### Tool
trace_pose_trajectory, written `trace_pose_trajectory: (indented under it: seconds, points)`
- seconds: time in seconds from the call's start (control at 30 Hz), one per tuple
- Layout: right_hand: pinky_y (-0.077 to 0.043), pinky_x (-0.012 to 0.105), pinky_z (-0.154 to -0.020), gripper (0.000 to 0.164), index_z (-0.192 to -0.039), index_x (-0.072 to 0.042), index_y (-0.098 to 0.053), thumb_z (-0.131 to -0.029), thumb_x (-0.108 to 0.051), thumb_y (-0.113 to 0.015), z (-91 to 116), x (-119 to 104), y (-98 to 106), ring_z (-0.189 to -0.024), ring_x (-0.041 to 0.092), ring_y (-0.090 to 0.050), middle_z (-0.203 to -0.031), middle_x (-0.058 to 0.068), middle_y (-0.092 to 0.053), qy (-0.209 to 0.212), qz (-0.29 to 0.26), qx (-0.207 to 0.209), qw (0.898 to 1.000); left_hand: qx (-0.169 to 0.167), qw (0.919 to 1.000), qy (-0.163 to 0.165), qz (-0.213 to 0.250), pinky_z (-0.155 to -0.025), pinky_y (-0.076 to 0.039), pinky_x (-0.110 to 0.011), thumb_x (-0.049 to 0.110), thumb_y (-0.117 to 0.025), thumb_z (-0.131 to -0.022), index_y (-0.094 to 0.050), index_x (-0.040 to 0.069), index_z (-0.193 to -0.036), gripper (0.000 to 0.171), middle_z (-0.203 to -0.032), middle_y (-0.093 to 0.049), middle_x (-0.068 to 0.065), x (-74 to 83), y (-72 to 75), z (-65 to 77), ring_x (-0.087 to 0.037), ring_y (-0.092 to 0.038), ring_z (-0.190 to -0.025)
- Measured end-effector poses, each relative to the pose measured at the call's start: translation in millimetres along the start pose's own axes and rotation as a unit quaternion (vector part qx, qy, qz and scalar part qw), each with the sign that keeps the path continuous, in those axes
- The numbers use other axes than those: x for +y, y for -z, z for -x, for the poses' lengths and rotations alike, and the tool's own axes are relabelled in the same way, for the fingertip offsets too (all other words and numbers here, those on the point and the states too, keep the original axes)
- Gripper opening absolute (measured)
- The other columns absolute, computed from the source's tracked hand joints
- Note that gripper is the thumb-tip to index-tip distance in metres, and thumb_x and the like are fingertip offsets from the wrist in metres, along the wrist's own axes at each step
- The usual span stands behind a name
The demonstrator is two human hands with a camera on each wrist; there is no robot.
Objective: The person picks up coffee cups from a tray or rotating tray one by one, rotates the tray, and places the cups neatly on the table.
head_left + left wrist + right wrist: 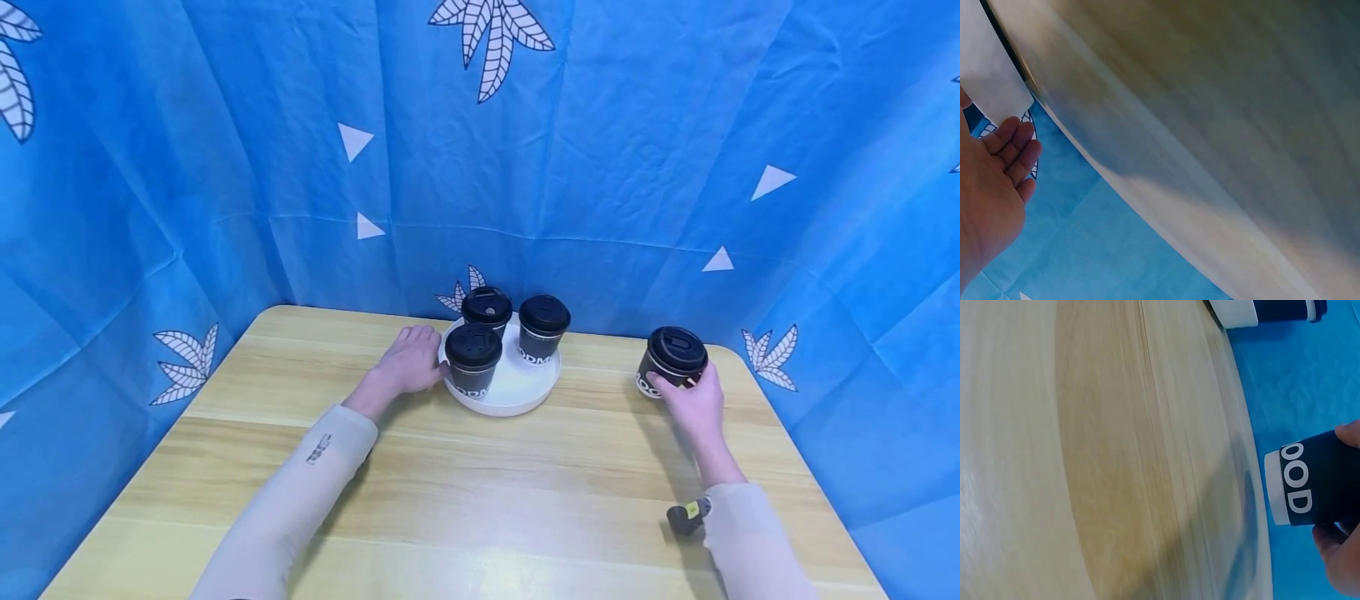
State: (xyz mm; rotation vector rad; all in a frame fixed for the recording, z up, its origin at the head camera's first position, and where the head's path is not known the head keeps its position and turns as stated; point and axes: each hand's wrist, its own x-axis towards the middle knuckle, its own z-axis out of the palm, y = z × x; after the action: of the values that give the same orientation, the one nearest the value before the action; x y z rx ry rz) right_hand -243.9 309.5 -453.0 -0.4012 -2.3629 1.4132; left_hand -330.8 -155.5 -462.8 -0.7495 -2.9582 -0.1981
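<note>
A round white plate (pixel 498 410) with a raised rim stands near the back of the wooden table. Three black lidded paper coffee cups stand upright on it: a front-left cup (pixel 473 367), a back-left cup (pixel 489 308) and a right cup (pixel 542 329). At the plate's left side, my left hand (pixel 408 362) holds its rim, with fingertips against the white wall (pixel 994 69) in the left wrist view. To the right, my right hand (pixel 696 408) grips another lidded coffee cup (pixel 671 354) around its side. Its white base (pixel 1277 487) is raised above the table in the right wrist view.
The pale wooden table (pixel 510 500) ends just behind the plate. A blue patterned curtain (pixel 465 167) hangs at the back and both sides. A small black device (pixel 686 518) is fixed at the right sleeve cuff.
</note>
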Motion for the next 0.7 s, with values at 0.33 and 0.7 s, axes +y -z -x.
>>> trace_pose_trajectory:
  seconds: [0.33, 0.7]
  points:
    - [-0.035, 0.054, -0.118, 0.089, -0.157, 0.000, -0.030, -0.088, -0.022, -0.081, -7.6, 10.0, 12.6, -0.143, 0.042, -0.044, -0.154, 0.025, -0.044, -0.026, 0.011, 0.011, 1.000, -0.001, 1.0000, 0.000, -0.003, -0.111, -0.034, -0.048, 0.041, -0.061, -0.093, -0.056, 0.003, -0.111, 0.043, -0.112, -0.054, -0.012, 0.6, 0.4, 1.1, -0.032, -0.048, -0.113]
    - [-0.031, 0.053, -0.120, 0.091, -0.161, -0.003, -0.026, -0.091, -0.028, -0.079, -16.3, 21.6, 30.3, -0.145, 0.041, -0.040, -0.158, 0.024, -0.041, -0.052, 0.036, 0.031, 0.998, 0.000, 1.0000, -0.001, -0.006, -0.109, -0.035, -0.048, 0.041, -0.060, -0.094, -0.057, 0.002, -0.112, 0.043, -0.112, -0.054, -0.012, 1.4, 1.2, 0.8, -0.032, -0.048, -0.112]
